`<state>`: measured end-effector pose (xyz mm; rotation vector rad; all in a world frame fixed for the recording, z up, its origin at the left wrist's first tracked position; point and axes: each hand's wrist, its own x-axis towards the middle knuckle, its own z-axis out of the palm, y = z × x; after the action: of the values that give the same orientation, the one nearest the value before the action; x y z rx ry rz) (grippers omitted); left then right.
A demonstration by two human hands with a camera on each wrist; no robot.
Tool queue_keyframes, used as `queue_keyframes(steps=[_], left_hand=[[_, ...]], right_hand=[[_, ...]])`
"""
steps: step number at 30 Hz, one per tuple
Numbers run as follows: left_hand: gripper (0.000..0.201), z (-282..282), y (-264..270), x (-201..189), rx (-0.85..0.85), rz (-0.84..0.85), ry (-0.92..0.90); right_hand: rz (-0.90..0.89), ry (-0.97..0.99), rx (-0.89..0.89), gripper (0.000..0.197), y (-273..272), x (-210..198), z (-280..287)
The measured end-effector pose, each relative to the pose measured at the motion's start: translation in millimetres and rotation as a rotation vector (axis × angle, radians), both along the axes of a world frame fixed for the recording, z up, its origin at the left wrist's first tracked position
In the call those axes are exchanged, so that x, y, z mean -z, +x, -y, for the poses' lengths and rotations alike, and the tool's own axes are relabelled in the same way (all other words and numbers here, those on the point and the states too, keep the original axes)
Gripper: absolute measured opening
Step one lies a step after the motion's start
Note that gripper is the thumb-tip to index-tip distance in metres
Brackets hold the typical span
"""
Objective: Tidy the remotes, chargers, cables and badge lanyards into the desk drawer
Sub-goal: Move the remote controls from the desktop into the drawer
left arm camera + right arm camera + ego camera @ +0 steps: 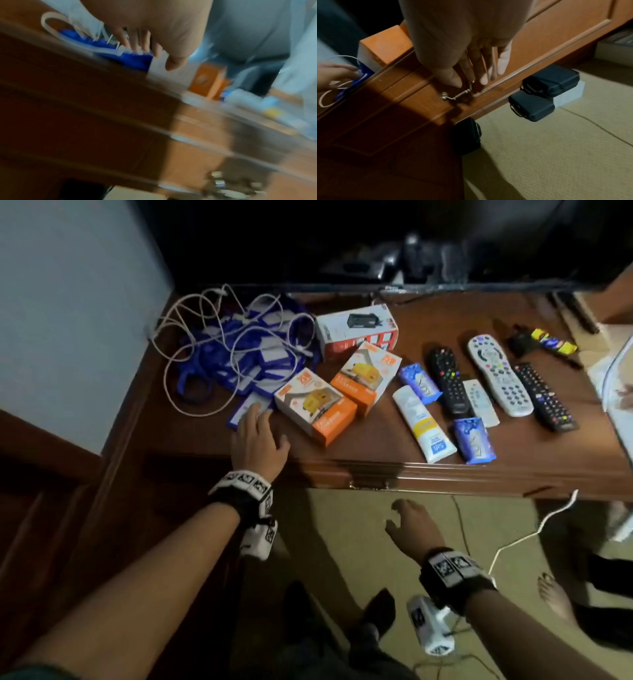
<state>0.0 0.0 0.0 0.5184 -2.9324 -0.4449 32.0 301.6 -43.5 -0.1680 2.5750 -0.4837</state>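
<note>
Left hand (258, 436) flat, fingers straight, on blue-white badge lanyard pile (236, 350) at desk (387, 436) 10 o'clock; right hand (471, 54) grip loose, fingers extended, at metal drawer handle (457, 95), holding nothing.

right hand (471, 65) fingers extended, near drawer handle (457, 94), carpet (556, 155)

- blue soap packet (420, 383) next to the black remotes: pretty sure it says "LUX"
- white tube with the yellow band (423, 424): the blue label near the bottom end looks like "Soft", rest is too small
- orange-and-white charger boxes (317, 407): there's print on the orange sides but it's too blurry to make out
- wrist views: nothing readable
</note>
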Motion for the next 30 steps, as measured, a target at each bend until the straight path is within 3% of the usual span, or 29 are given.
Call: queue_keyframes(steps=[2, 6, 15, 25, 30], left_hand=[[0.065, 4, -11, 7, -0.073, 0.060, -0.022], [0.072, 8, -16, 31, -0.030, 0.019, -0.119], [0.074, 10, -18, 36, -0.037, -0.036, -0.149], [0.075, 8, -17, 34, -0.033, -0.011, -0.164], [0.078, 10, -19, 32, -0.026, 0.024, -0.140]], right_hand=[[-0.029, -0.019, 0.012, 0.047, -7, 3, 15], [-0.019, -0.030, 0.004, 0.051, -19, 6, 46], [0.023, 0.125, -0.058, 0.064, -24, 24, 67], [0.089, 0.023, 0.049, 0.056, -16, 7, 68], [0.165, -0.038, 0.089, 0.057, 20, -5, 60]])
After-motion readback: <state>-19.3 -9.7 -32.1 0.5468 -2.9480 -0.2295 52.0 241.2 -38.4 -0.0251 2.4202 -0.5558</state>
